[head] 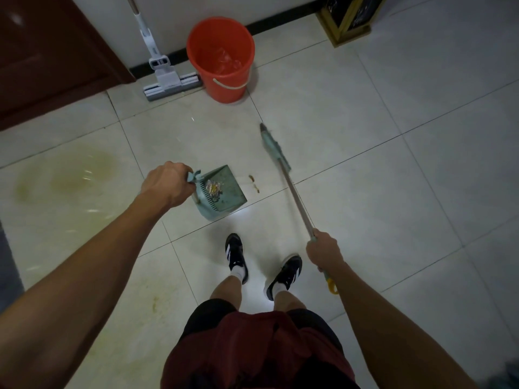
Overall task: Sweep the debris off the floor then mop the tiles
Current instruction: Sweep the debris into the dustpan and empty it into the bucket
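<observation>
I see my left hand at mid-left of the frame, curled tight around the handle of a pale green plastic dustpan. The pan is a square, shallow tray with a comb-like toothed edge near the handle, and a small clump of crinkled, shiny debris lies inside it. My right hand, lower right of centre, is wrapped around the thin metal shaft of the broom; its flat green head is motion-blurred, so I cannot tell whether the bristles touch the tiles. The two hands are well apart.

Just right of the pan's open lip, a couple of small brown scraps lie on the glossy, pale square floor tiles. A dull yellowish stain smears the tiles at the left.

At the top centre stands a round orange plastic bucket with a white bail handle; something translucent sits in its bottom, hard to make out. Beside it, on its left, a white sponge mop leans on the wall, its pole cut off by the top edge. The broom's yellow end cap pokes out below my right fist.
</observation>
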`<state>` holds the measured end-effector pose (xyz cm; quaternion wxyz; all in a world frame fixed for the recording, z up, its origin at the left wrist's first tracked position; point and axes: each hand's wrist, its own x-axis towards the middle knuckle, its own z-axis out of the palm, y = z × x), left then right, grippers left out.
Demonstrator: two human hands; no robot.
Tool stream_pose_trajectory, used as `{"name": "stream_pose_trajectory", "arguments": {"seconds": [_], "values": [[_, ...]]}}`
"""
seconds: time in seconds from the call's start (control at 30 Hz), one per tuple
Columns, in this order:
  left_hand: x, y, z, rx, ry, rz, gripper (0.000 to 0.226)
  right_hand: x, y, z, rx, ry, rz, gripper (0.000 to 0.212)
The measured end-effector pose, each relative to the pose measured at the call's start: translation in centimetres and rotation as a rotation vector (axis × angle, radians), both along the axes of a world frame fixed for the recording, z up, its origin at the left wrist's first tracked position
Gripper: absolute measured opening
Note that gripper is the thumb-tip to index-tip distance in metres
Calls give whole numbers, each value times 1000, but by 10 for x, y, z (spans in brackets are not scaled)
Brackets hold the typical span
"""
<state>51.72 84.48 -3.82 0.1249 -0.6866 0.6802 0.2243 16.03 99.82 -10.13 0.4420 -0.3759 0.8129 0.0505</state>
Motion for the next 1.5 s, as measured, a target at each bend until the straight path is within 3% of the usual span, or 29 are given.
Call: {"name": "stream_pose_trajectory", "arguments": {"seconds": [0.23, 0.53, 0.8, 0.93, 1.07, 1.5], "values": [[9, 7, -10, -38, -11, -4, 10, 8, -6, -15, 128, 34, 31, 31], [3, 11, -11, -21, 5, -13, 10, 76, -4, -21, 206, -177, 58, 35], [5, 16, -2, -12, 14, 37, 9, 83, -1, 7, 204, -341, -150, 24], [10, 29, 2, -16, 14, 79, 10, 64, -5, 12, 88, -315, -7, 49], [5, 51, 2, -49, -5, 152, 9, 43, -20, 8, 18, -243, 92, 56], [24, 96, -2, -27, 15, 387, 6, 29, -83, -1, -21, 98, 620, 45]]}}
